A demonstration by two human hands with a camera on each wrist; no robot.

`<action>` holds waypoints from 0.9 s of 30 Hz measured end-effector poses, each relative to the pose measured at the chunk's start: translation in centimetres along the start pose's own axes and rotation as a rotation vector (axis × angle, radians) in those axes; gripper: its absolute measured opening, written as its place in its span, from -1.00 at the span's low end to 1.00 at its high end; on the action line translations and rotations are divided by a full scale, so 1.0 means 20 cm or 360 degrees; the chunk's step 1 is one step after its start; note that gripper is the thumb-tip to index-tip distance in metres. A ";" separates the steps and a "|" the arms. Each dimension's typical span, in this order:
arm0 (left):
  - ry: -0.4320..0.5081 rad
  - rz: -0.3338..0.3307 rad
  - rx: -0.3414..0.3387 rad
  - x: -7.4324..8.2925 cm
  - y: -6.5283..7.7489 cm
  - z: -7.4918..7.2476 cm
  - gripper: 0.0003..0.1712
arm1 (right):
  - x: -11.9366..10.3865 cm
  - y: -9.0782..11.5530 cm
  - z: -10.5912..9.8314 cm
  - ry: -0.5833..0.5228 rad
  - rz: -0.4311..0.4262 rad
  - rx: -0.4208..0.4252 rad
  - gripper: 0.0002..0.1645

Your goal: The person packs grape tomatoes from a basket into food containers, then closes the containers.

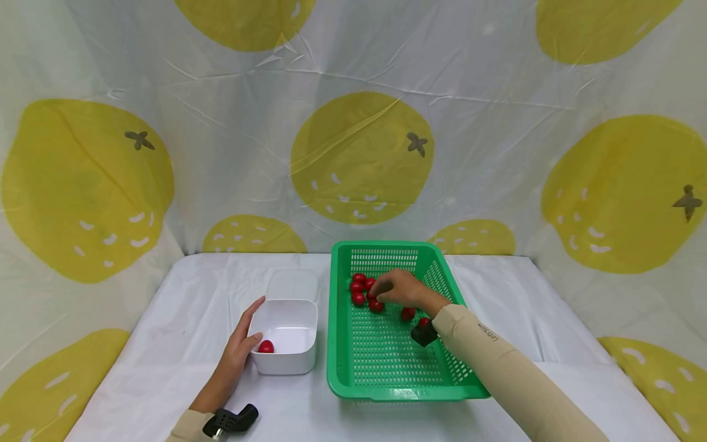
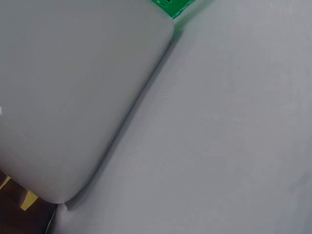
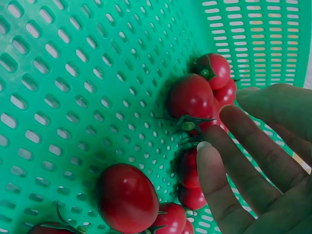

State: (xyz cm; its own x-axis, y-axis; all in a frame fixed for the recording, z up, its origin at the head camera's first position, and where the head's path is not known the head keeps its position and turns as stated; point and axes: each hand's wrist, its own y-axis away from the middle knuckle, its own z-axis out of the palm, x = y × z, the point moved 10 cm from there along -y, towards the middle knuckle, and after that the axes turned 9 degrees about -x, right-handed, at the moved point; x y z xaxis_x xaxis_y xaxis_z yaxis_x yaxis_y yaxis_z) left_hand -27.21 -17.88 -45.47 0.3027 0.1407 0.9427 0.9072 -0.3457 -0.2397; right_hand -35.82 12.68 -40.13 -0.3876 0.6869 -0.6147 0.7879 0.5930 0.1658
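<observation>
In the head view my left hand (image 1: 240, 344) rests against the left side of a white square box (image 1: 284, 363), its index finger straight and its thumb at the rim. One cherry tomato (image 1: 266, 347) lies in the box's near left corner. The box's wall (image 2: 78, 97) fills much of the left wrist view, and the left hand is hidden there. My right hand (image 1: 402, 288) reaches into a green basket (image 1: 339, 344). Its fingers (image 3: 251, 151) are spread and slightly bent, right beside a cluster of cherry tomatoes (image 3: 190, 97), some with green stems; nothing shows held between them.
More cherry tomatoes (image 1: 408, 314) lie under and near the right wrist, one large (image 3: 127, 197) in the right wrist view. A pale translucent lid (image 1: 293, 285) lies behind the box. White cloth (image 1: 221, 282) covers the table, and a lemon-print curtain (image 1: 486, 166) surrounds it.
</observation>
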 end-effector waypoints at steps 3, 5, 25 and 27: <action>0.0017 0.0027 -0.0002 0.01 -0.01 0.00 -0.28 | 0.01 0.00 0.01 0.0037 0.0012 -0.0027 -0.82; 0.0015 0.0023 0.0003 0.01 -0.01 0.00 -0.29 | 0.01 0.00 0.01 0.0052 0.0010 -0.0041 -0.82; -0.0020 -0.0024 -0.0021 -0.01 -0.01 0.01 -0.29 | -0.01 0.00 0.12 0.0110 -0.0039 -0.0126 -0.84; -0.0021 -0.0030 -0.0002 -0.01 0.00 0.00 -0.30 | -0.02 -0.01 0.12 0.0113 -0.0043 -0.0124 -0.84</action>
State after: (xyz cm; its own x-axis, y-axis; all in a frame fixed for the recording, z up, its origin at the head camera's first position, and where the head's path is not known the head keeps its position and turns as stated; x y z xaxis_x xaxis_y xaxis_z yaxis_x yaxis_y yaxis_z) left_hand -27.25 -17.89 -45.68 0.2897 0.1593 0.9438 0.9123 -0.3442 -0.2219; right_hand -34.63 11.24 -41.76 -0.4434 0.6965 -0.5641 0.7381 0.6408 0.2110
